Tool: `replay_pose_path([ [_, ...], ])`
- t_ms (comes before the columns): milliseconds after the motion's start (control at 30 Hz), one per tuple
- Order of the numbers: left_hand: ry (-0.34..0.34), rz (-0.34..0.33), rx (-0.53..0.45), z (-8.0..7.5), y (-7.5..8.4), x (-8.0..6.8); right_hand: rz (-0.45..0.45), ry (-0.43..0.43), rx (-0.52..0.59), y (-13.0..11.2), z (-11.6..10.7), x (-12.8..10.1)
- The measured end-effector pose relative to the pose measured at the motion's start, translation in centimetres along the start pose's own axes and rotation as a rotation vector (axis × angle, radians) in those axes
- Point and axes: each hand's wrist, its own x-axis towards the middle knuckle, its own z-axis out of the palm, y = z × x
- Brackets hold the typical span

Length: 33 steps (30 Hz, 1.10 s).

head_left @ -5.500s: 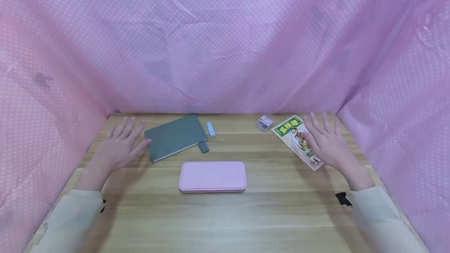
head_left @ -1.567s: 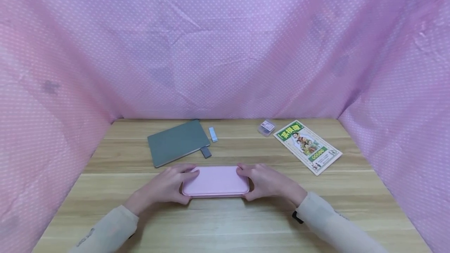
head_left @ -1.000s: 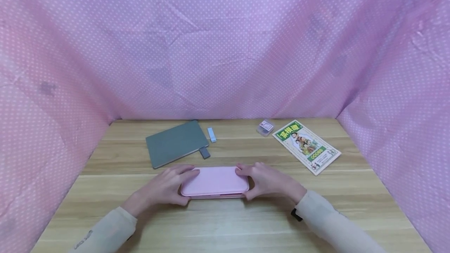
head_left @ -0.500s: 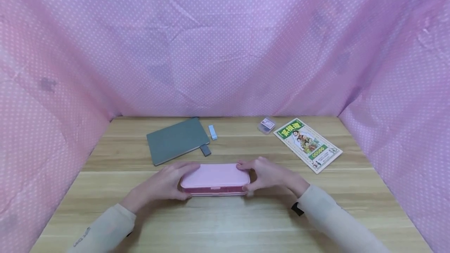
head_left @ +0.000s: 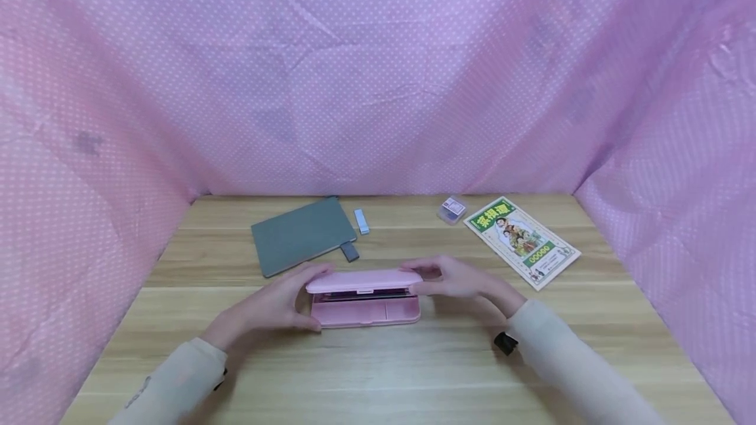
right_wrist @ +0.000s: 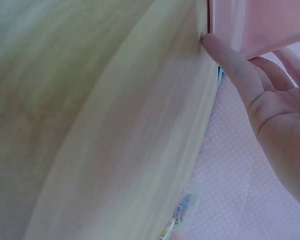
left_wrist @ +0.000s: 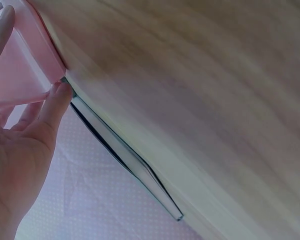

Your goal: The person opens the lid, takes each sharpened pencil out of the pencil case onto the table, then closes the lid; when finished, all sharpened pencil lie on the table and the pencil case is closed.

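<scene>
Head view gives us one pink case at the middle of the wooden table, its lid raised partway; our left hand curls round its left end, thumb at the front, and our right hand pinches the lid's right edge. Behind it we count one grey notebook, one grey tab, one small blue stick, one little clear box and one printed booklet; pink dotted cloth walls three sides.
</scene>
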Motion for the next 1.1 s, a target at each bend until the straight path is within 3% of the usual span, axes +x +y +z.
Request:
replay_pose_path([
  [167,-0.014,-0.057,-0.033,-0.2,-0.2,-0.3,0.065,-0.018,0.128,0.3,-0.1,0.3],
  [300,0.015,-0.082,-0.079,-0.7,-0.4,-0.3,0.128,-0.001,0.248,0.1,-0.2,1.0],
  [433,0.049,-0.099,-0.117,-0.9,-0.4,-0.1,0.149,0.025,0.304,0.0,-0.6,1.6],
  [600,0.038,-0.104,-0.175,-0.1,-0.4,-0.1,0.169,0.035,0.351,0.3,-0.6,1.3],
  [867,0.050,-0.107,-0.256,0.1,-0.5,0.0,0.197,0.152,0.425,0.3,-0.5,1.0],
  [1100,0.055,-0.109,-0.289,0.2,-0.5,0.0,0.182,0.312,0.437,0.2,-0.2,0.9],
])
